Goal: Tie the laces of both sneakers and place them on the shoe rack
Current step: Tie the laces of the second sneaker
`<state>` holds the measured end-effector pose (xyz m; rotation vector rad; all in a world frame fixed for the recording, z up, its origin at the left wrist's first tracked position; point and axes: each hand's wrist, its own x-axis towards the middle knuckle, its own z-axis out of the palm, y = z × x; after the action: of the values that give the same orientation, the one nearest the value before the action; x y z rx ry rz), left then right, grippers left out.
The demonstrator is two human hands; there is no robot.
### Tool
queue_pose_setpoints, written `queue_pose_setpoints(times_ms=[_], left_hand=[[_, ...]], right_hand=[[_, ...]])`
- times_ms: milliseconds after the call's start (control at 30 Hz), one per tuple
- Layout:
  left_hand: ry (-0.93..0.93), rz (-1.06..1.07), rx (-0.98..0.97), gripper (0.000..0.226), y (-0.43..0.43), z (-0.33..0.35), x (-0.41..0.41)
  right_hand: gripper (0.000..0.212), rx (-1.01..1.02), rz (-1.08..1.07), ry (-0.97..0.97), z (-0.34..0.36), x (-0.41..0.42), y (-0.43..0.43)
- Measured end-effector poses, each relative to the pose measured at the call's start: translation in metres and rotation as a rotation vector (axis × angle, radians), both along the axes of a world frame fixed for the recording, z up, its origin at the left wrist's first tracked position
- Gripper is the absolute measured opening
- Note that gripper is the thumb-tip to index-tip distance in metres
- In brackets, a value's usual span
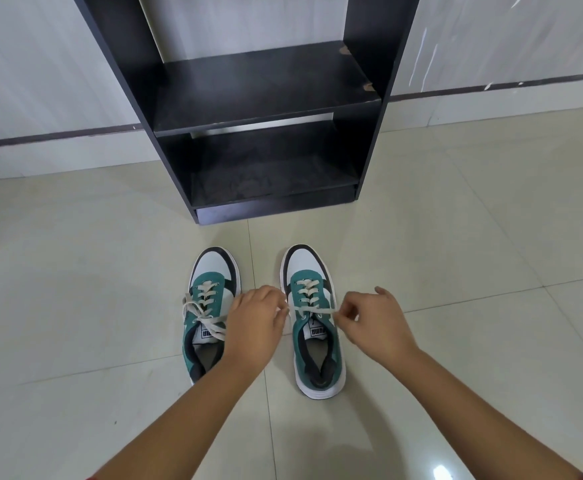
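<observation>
Fingers (280, 308) of both hands apparently pinching the right sneaker's (314, 320) lace (312, 309) ends, open floor (456, 341) around.

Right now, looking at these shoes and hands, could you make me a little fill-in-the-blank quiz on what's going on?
1. Both hands pull the laces of the ____ sneaker.
2. The left sneaker already has its laces ____.
3. Both sneakers stand on the ____, not on the shoe rack.
4. The shelves of the shoe rack hold ____ shoes.

Missing words: right; tied; floor; no
</observation>
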<state>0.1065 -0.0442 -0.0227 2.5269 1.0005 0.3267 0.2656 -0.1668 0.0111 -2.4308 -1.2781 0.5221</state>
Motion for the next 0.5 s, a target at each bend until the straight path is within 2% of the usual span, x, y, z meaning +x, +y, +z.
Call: queue_pose_setpoints(times_ms=[167,233,300,367,433,500], left_hand=[[0.159,-0.009,0.091,0.009,0.003,-0.006,-0.014],[0.220,-0.049,0.065,0.014,-0.001,-0.007,-0.014],[0.216,-0.054,0.037,0.016,-0.003,-0.007,-0.014],[0.194,-0.043,0.032,0.015,-0.003,-0.005,-0.014],[0.210,-0.039,0.034,0.015,-0.002,-0.003,-0.014],[0.208,-0.044,0.010,0.015,-0.001,-0.003,-0.013]], right_hand=[[0.026,-0.231,-0.098,0.117,-0.010,0.019,-0.015],[0.018,-0.202,-0.137,0.320,-0.015,0.018,-0.017],[0.008,-0.093,-0.262,0.640,-0.017,0.021,-0.020],[0.013,-0.027,-0.461,0.744,-0.024,0.034,-0.025],[0.015,-0.097,-0.516,0.528,-0.033,0.047,-0.034],[0.023,-0.277,-0.396,0.176,-0.039,0.047,-0.040]])
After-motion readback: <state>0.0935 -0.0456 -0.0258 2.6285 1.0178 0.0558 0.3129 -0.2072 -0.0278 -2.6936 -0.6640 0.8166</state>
